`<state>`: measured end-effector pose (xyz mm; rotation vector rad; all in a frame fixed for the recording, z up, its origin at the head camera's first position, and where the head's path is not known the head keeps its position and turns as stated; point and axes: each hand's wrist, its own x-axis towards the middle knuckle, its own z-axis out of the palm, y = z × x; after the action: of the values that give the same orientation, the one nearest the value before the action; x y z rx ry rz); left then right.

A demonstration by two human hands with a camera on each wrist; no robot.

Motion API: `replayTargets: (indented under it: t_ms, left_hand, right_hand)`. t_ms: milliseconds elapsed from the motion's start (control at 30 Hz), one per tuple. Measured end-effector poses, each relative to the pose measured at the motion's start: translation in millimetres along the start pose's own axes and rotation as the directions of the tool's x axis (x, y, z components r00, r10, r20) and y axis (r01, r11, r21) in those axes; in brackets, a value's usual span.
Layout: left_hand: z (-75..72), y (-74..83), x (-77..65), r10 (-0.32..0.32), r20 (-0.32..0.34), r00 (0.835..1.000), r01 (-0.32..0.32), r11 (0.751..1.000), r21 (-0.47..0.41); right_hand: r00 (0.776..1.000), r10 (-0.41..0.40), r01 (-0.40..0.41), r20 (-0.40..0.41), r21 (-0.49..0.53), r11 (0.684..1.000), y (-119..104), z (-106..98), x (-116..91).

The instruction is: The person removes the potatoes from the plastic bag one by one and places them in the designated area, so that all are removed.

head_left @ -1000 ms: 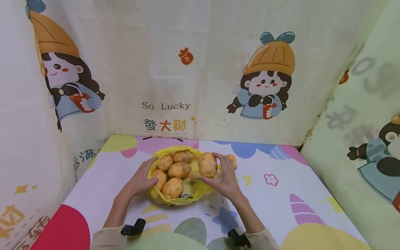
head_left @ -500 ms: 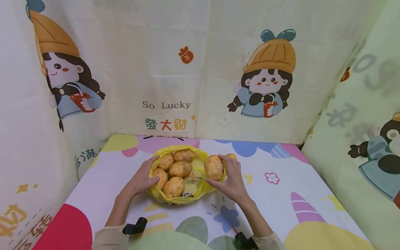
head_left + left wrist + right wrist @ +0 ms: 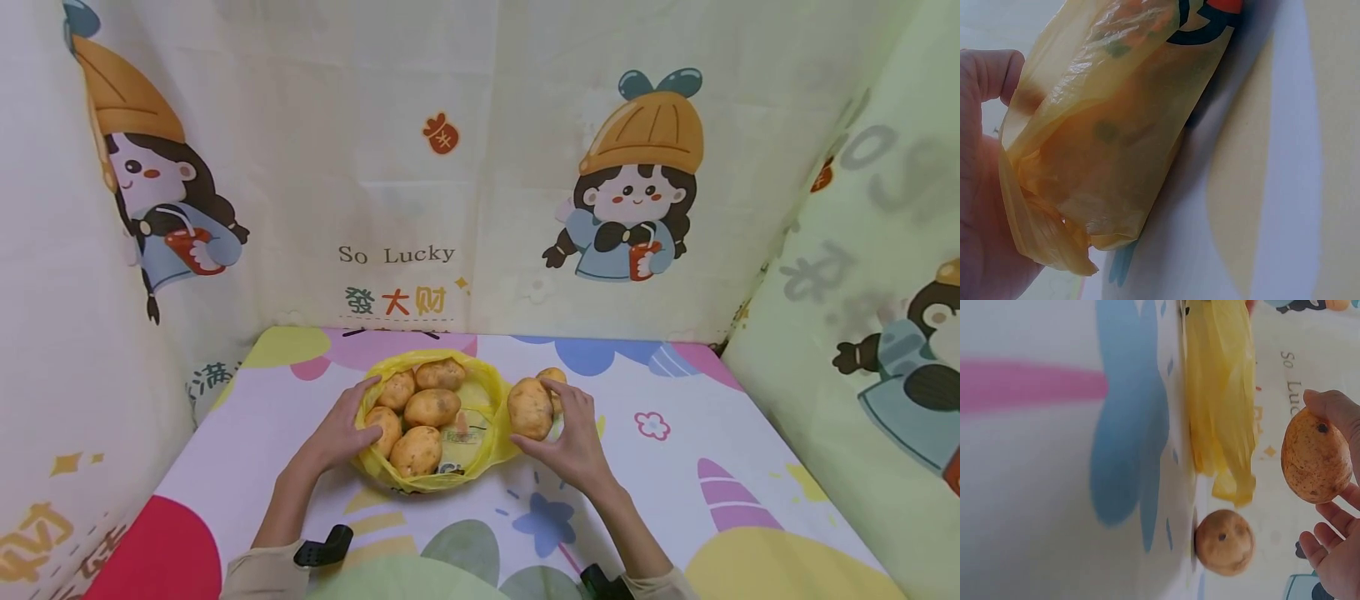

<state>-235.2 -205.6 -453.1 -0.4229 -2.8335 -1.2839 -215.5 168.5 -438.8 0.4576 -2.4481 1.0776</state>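
A yellow plastic bag (image 3: 491, 450) lies on the table with its mouth wide, and several potatoes (image 3: 432, 408) sit in its left half. At its left rim my left hand (image 3: 337, 429) grips the plastic, thumb over the edge; the left wrist view shows the thin bag wall (image 3: 1116, 137) against that hand. My right hand (image 3: 573, 442) holds one potato (image 3: 530, 408) between thumb and fingers, just right of the bag. In the right wrist view this potato (image 3: 1316, 459) is raised off the table. Another potato (image 3: 1224, 542) rests on the table beside the bag, partly hidden behind the held one in the head view.
A patterned cloth (image 3: 660, 475) covers the table. Printed fabric walls (image 3: 495, 167) stand at the back and on both sides. Each wrist wears a dark camera strap (image 3: 324, 547).
My right hand has carried the potato rightward, from over the bag past its right rim, close to the loose potato. My left hand stays at the bag's left rim.
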Motion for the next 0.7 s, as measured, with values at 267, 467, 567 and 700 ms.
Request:
replayTargets:
  t_ms: [267, 467, 567, 700]
  left_hand:
    - [1.7, -3.1, 0.7, 0.018, -0.007, 1.000, -0.018, 1.000, 0.007]
    - [0.8, -1.6, 0.2, 0.020, -0.010, 1.000, -0.020, 1.000, 0.005]
    - [0.4, -1.3, -0.3, 0.011, -0.007, 1.000, -0.011, 1.000, 0.004]
    - [0.4, -1.3, -0.4, 0.004, -0.007, 1.000, -0.004, 1.000, 0.004]
  right_hand:
    - [0.999, 0.007, -0.008, -0.042, -0.019, 1.000, 14, -12, -2]
    - [0.998, 0.024, -0.025, -0.066, -0.018, 1.000, 23, -18, -3]
    - [0.997, 0.032, -0.033, -0.072, -0.020, 0.999, 27, -19, -3]
    - [0.995, 0.034, -0.036, -0.091, -0.016, 0.999, 32, -22, -3]
